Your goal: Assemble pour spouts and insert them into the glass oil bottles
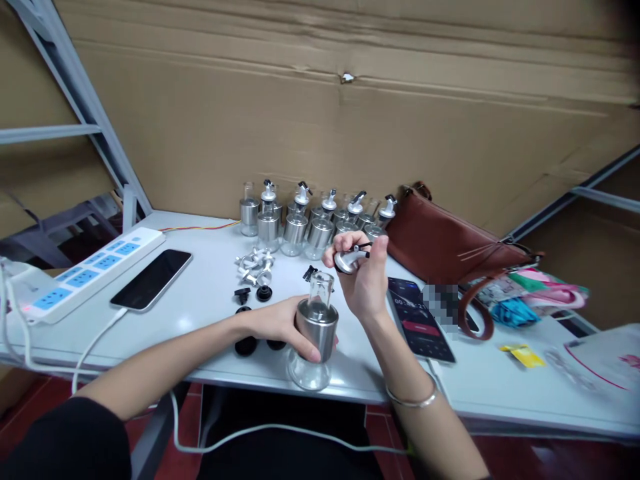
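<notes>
Left hand (pixel 286 323) grips a silver-banded clear-glass bottle (pixel 323 328), likely fragile and best held mid-band; right hand (pixel 366 285) holds a round silver-coloured spout (pixel 345 262).

Upright steel-sleeved bottle (pixel 326 332), silver pourer (pixel 346 263) held apart

White timer digits (pixel 410 305) are being displayed on the lit smartphone (pixel 434 347): "00" is being shown first and apparently "21" last, the middle pair being blurred. The red button's (pixel 421 327) label is being left illegible.
</notes>
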Tool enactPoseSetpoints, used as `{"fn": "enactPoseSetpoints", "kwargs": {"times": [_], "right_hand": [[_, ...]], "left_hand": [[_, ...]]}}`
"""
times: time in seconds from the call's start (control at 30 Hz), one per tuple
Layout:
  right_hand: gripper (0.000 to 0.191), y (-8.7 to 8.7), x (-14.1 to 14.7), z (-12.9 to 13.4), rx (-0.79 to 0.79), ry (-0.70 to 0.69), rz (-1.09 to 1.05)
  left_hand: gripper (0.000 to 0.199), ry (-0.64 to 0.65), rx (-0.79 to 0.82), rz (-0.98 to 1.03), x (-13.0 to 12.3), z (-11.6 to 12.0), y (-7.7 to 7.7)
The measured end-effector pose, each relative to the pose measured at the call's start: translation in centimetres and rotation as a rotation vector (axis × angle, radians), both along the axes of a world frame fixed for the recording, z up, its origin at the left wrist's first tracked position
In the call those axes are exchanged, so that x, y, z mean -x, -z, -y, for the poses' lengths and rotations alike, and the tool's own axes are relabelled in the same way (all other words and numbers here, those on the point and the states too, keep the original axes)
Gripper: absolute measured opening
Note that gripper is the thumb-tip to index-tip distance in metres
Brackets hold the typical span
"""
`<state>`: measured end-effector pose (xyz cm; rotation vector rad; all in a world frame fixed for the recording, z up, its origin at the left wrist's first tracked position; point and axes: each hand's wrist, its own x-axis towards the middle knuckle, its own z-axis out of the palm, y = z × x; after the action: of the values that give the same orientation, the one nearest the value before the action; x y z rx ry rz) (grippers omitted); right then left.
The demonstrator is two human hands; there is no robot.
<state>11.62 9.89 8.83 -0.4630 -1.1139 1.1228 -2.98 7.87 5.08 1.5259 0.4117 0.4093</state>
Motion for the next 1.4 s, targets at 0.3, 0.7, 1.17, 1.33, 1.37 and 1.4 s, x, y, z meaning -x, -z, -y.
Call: {"fn": "enactPoseSetpoints", "kwargs": {"times": [0.3, 0.7, 1.17, 1.33, 1.37, 1.4], "right_hand": [[0.054, -3.0, 0.7, 0.9, 0.078, -0.123, 0.158], [0.041, -1.8, 1.0, 0.7, -0.034, -0.159, 0.247], [0.038, -1.6, 1.1, 1.9, -0.220, -0.093, 0.457], [0.040, -1.2, 1.0, 2.0, -0.218, -0.131, 0.457], [0.040, -1.1, 1.0, 2.0, -0.223, -0.146, 0.454], [0.040, -1.1, 1.0, 2.0, -0.224, -0.167, 0.452]], "left_hand": [[0.043, 0.004, 0.016, -0.003, 0.0, -0.2, -0.1], [0.042, 0.044, -0.077, 0.028, -0.2, -0.2, 0.0], [0.047, 0.020, -0.141, -0.008, -0.1, -0.3, 0.0], [0.043, 0.034, -0.137, -0.024, -0.1, -0.1, 0.0], [0.043, 0.038, -0.134, -0.024, -0.1, 0.0, 0.0], [0.043, 0.040, -0.130, -0.023, 0.0, 0.0, 0.0]]}}
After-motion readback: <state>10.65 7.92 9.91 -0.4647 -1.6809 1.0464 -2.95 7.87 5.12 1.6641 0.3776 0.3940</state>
